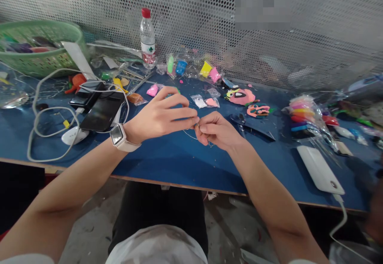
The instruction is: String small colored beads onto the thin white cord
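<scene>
My left hand (166, 114), with a watch on its wrist, reaches in from the left. Its fingertips are pinched together and meet those of my right hand (220, 130) above the table's middle. Something tiny is between the fingers, mostly hidden. A thin, shiny wire (190, 136) curves below the fingertips, and a bit of it shows under my right hand, whose thumb and forefinger are closed. Just right of that hand lie dark-handled pliers (251, 128). Behind them are a pink clay figure (241, 96) and a smaller pink, green and black clay piece (259, 111).
A green basket (60, 54) stands at the left, near a phone (103, 110), a white cable and mouse (74, 135). A bottle (147, 40) stands by the perforated panel. Bagged coloured clay (302, 114) and a white power bank (320, 170) lie right.
</scene>
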`<state>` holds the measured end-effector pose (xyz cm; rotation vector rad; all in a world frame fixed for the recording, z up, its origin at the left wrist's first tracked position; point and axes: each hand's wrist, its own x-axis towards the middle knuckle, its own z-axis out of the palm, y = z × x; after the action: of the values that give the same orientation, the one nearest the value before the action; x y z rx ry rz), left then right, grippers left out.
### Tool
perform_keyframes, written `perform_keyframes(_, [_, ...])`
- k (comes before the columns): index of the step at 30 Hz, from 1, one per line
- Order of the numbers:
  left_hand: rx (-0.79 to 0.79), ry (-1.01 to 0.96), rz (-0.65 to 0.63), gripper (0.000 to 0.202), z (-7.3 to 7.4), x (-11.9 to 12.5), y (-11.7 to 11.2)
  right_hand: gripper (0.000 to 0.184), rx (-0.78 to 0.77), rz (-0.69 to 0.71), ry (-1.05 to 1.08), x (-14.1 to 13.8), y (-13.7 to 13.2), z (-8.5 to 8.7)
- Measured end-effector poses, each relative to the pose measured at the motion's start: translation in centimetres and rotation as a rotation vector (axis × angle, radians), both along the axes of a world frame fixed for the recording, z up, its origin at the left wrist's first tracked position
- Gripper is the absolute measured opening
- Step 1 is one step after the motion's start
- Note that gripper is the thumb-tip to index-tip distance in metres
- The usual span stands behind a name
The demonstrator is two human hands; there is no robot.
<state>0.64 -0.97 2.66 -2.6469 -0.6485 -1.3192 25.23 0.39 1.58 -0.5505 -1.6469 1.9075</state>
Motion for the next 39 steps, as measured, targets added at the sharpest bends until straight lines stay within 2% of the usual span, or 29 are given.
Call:
perform_keyframes(7, [0.047,0.046,-0.06,0.021,0.5,-0.1,0.1,0.02,0.04,0.002,-0.022,0.1,-0.4,0.5])
perform_keyframes(11, [-0.075,0.066,-0.084,0.027,1.0,-0.3,-0.1,0.018,0.039,0.015,-0.021,0.1,-0.6,0.5])
perform_keyframes(19, [-0.192,0.024,-0.148,0.02,1.8,-0.5,-0.5,0.017,0.055,0.023,0.002,0.0,-0.6,0.2])
perform_keyframes(26, [-0.435,-0.001,-0.126,0.024,3.0,0.1,-1.7,0.018,0.067,0.031,-0.037,-0.3,-0.7,0.1])
perform_keyframes(31, [-0.719,-0.05,-0.113,0.03,3.7,0.6,-2.0,0.019,-0.003,0.052,-0.061,-0.8,-0.7,-0.2])
perform_keyframes(36, [-0.994,-0.075,-0.132,0.034,3.5,0.8,-1.4,0.018,-0.046,0.088,-0.058,-1.3,-1.1,-0.7])
perform_keyframes(39, [-1.014,-0.094,-0.101,0.037,3.1,0.9,-1.3,0.02,-0.082,0.071,-0.048,-1.5,-1.0,-1.0])
